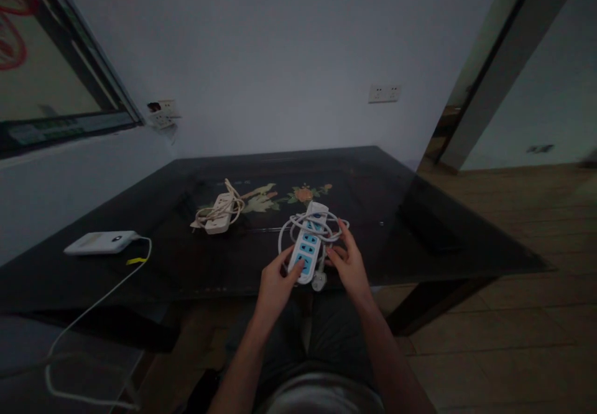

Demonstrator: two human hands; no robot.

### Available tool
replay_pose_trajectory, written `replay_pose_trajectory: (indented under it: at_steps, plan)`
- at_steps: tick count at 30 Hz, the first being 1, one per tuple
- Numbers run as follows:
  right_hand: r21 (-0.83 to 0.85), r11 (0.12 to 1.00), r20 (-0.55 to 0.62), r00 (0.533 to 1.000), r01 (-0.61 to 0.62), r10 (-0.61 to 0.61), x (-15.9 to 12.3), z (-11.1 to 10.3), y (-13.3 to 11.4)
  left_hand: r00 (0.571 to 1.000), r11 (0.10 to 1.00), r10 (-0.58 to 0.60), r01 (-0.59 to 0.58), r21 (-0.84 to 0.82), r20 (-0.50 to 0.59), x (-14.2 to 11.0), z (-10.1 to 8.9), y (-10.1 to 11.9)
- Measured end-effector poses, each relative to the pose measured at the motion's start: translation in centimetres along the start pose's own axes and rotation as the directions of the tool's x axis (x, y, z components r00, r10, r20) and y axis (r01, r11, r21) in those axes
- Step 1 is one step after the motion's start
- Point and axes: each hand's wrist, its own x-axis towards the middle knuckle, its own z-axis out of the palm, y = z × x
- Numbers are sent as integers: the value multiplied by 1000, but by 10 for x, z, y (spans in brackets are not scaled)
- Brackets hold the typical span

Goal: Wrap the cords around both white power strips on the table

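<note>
A white power strip (308, 240) with blue sockets lies near the front edge of a dark glass table (196, 265). Its white cord (298, 224) is looped loosely around it and its plug (319, 280) hangs at the near end. My left hand (275, 283) grips the strip's near left side, thumb on top. My right hand (347, 262) touches its right side, fingers curled on the cord loops.
A second, cream power strip (219, 212) with its cord wound round it lies farther back to the left. A flat white device (100, 242) with a trailing white cable (93, 305) sits at the table's left. Wall sockets (384, 93) are behind. Wooden floor lies to the right.
</note>
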Motion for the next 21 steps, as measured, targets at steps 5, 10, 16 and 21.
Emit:
replay_pose_trajectory:
  at_steps: [5, 10, 16, 21]
  plan:
    - [-24, 1000, -14, 1000, -20, 20, 0, 1, 4, 997, 982, 80, -77, 170, -8, -2, -6, -3]
    - [-45, 996, -12, 997, -71, 70, 2, 0, 6, 996, 953, 86, -90, 288, 27, 3, -13, -7]
    - [-57, 994, -1, 995, -96, 96, 3, -7, 8, 992, 937, 51, -88, 337, 118, 12, -21, -10]
    - [-53, 996, 49, 996, -67, 69, 1, -14, 10, 994, 917, 75, -101, 387, 80, 12, -19, -14]
